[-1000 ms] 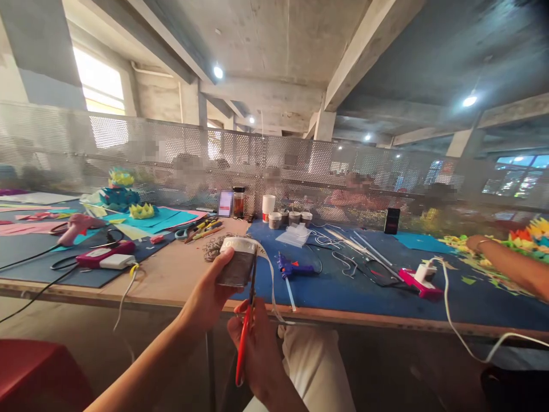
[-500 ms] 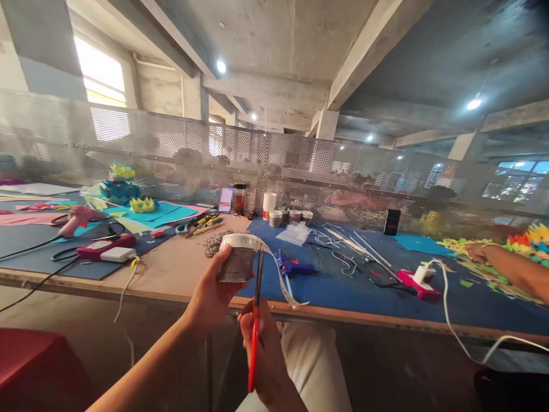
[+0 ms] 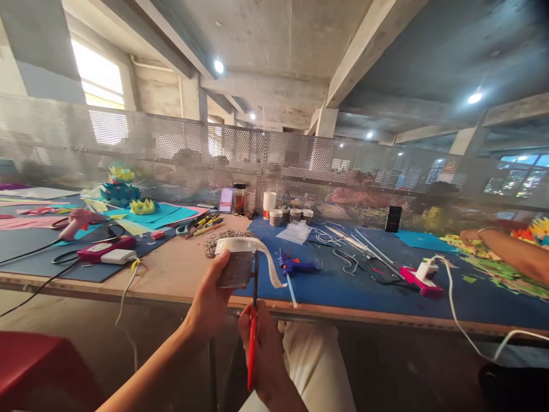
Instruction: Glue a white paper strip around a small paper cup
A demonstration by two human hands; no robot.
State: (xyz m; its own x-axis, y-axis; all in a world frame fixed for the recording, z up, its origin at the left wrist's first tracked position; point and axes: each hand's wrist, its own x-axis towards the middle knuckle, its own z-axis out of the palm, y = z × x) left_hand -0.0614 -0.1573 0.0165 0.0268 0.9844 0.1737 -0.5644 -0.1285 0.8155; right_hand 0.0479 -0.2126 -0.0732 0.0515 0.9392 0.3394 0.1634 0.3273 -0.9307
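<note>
My left hand (image 3: 210, 294) is closed round a dark grey-brown, cup-shaped piece (image 3: 235, 271), thumb on its near side. Along the top of this piece runs a pale printed strip (image 3: 270, 264), whose free end curls out to the right and hangs over the table. Red-handled scissors (image 3: 252, 349) are in my right hand (image 3: 268, 346), fingers wrapped round the handles. Their blades point up and stand at the strip, by the right edge of the piece. Whether the blades have cut into it I cannot tell. A bundle of grey twine (image 3: 211, 245) lies behind my left hand.
A blue glue gun (image 3: 295, 264) lies right of the strip. Pliers (image 3: 206, 224), small cups (image 3: 275, 217) and a phone (image 3: 393, 219) stand or lie farther back. Power strips (image 3: 422, 280) trail cables on both sides. A co-worker's hand (image 3: 472, 236) is among paper scraps at right.
The strip's free end has swung up and to the left. The scissors have shifted slightly left and stand straighter. My left hand keeps hold of the cup-shaped piece.
</note>
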